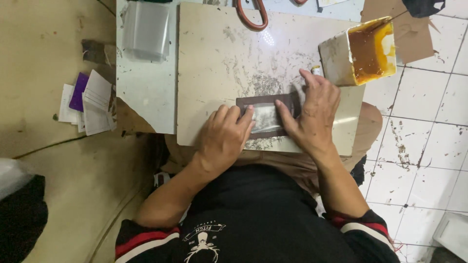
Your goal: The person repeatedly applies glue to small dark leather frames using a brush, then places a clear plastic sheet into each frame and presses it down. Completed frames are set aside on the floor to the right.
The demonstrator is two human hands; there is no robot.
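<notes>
Hands (268, 129) flat on brown leather piece (265, 119)

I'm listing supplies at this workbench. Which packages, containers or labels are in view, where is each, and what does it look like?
Glue tub: far right corner of the board, squarish, white, amber glue inside.
Clear plastic sleeves: upper left of the board, a translucent stack.
Paper cards: far left, a loose pile, white and purple.
No screens or signs.

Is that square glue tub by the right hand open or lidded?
Open. The square tub has no lid on it, and amber glue shows inside, coating its walls, just beyond the right hand.
</notes>
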